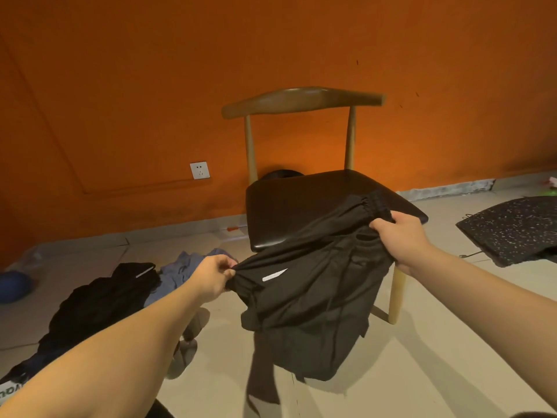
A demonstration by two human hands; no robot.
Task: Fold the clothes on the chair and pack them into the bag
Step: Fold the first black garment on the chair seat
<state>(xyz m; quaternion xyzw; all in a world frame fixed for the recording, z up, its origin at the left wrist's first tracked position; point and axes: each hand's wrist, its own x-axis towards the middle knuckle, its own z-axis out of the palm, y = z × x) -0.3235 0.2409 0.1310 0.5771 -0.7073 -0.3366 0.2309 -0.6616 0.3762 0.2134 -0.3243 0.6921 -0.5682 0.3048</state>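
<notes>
Black shorts (pixel 313 297) with a small white stripe and an elastic waistband hang in the air in front of the chair (pixel 301 203). My left hand (pixel 212 279) pinches one end of the fabric at the left. My right hand (pixel 401 236) grips the waistband at the right, over the seat's front corner. The chair has a dark padded seat, a wooden backrest and light wooden legs. The lower part of the shorts droops toward the floor. I cannot tell which item is the bag.
On the floor at left lie a black garment or bag (pixel 99 306) and a blue-grey garment (pixel 180 273). A dark speckled mat (pixel 512 227) lies at right. An orange wall with a white socket (pixel 199 170) stands behind. A blue object (pixel 13 286) sits far left.
</notes>
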